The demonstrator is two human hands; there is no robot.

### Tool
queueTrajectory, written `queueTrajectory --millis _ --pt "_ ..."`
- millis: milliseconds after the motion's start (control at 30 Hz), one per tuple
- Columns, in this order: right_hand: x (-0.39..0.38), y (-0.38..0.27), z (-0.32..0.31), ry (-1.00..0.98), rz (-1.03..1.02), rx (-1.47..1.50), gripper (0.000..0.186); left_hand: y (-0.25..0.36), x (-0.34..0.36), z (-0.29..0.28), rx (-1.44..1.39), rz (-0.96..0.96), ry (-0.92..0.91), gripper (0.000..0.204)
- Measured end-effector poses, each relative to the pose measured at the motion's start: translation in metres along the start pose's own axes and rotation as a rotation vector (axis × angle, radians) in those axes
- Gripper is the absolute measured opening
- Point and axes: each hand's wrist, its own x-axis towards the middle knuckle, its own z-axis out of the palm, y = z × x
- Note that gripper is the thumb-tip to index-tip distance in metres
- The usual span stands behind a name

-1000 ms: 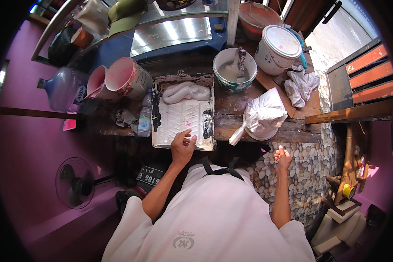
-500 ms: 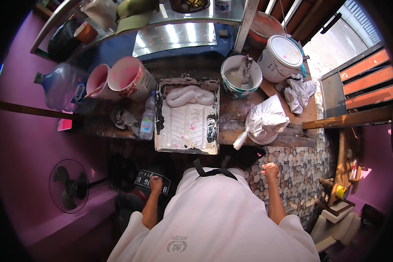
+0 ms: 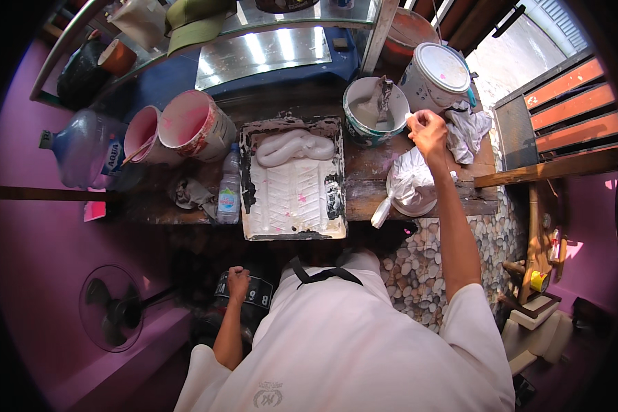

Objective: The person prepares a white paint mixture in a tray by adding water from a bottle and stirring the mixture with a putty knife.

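Observation:
My right hand (image 3: pixel 427 134) reaches over the bench with fingers pinched together at the right rim of a white-and-teal paint bucket (image 3: pixel 364 134). Whether it grips the rim or something small, I cannot tell. In that bucket a paint-caked brush or scraper (image 3: pixel 383 99) stands in pale paint. Down by my left side, my left hand (image 3: pixel 238 281) is curled closed, with nothing seen in it. In front of me lies a paint tray (image 3: pixel 292 199), its ribbed slope smeared white and pink. A thick pale roller cover or coil (image 3: pixel 295 147) rests at its far end.
Left of the tray stand a plastic bottle (image 3: pixel 229 185), two pink-stained buckets (image 3: pixel 187 123) and a large water jug (image 3: pixel 86 147). On the right are a lidded bucket (image 3: pixel 432 79), a white plastic-wrapped bundle (image 3: pixel 412 178) and a crumpled cloth (image 3: pixel 468 130). A fan (image 3: pixel 111 305) is lower left.
My right hand has risen from beside my body, forward over the bench to the bucket's rim. The left hand stays low at my side. The view has shifted slightly.

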Motion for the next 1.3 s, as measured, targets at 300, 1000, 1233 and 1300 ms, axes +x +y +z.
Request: queueTrajectory --millis 300,1000,1233,1300 --pt "0.093 0.011 0.059 -0.199 0.091 -0.569 0.044 -0.072 -0.041 0.001 -0.191 -0.278 0.027 0.032" --pt "-0.16 0.077 0.123 -0.588 0.081 -0.418 0.051 0.129 0.034 0.066 0.097 0.111 0.318 0.054" --pt "-0.166 0.102 0.15 -0.383 0.42 -0.107 0.046 0.123 0.072 0.042 0.092 0.088 0.109 0.057" --pt "-0.169 0.101 0.149 -0.325 0.444 0.012 0.039 0.116 0.072 0.042 0.104 0.12 0.096 0.059"
